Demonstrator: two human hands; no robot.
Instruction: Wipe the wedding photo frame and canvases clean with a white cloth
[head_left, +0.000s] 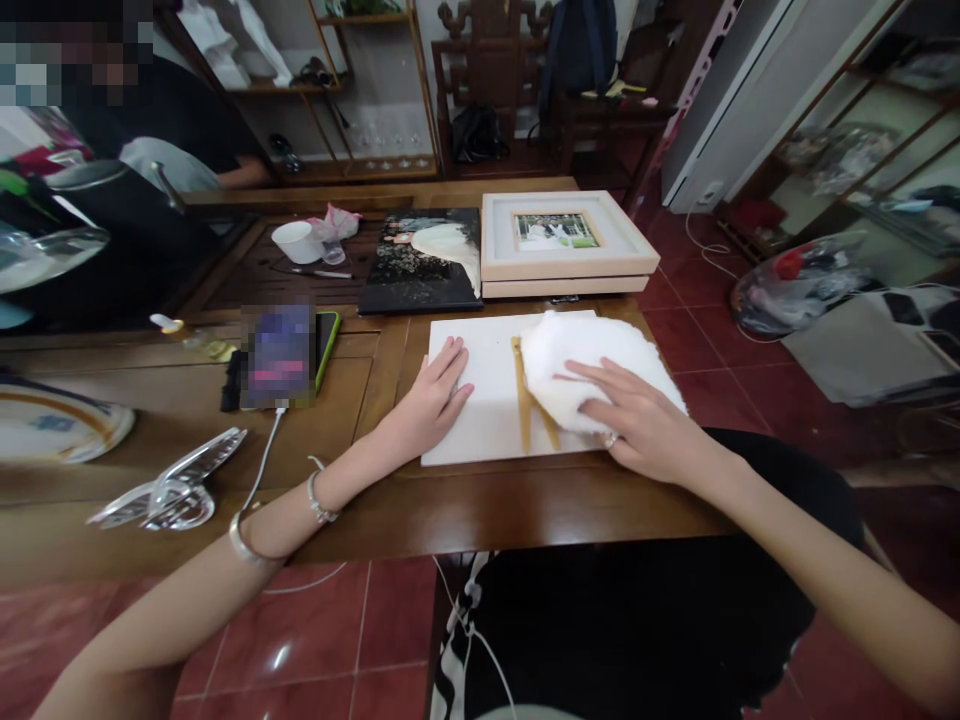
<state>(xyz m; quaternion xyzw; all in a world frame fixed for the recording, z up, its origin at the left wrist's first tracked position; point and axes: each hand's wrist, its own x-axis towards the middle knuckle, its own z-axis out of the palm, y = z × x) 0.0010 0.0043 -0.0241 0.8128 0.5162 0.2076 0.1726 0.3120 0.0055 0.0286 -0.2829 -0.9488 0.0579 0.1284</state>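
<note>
My left hand (433, 395) lies flat with fingers stretched out on the left part of a white board (487, 400) resting on the wooden table (465, 505). My right hand (637, 415) presses flat, fingers spread, on a white fluffy cloth (577, 360) that covers the board's right side. Two thin yellow-brown strips (523, 400) run down the board, partly under the cloth. A ring shows on my right hand and bracelets on my left wrist.
A framed photo in a white frame (562, 245) and a dark photo print (424, 260) lie behind the board. A phone (281, 355) with a cable, a white cup (296, 240), a plate (52, 420) and clear plastic (169, 490) sit left. A person (172, 120) sits at far left.
</note>
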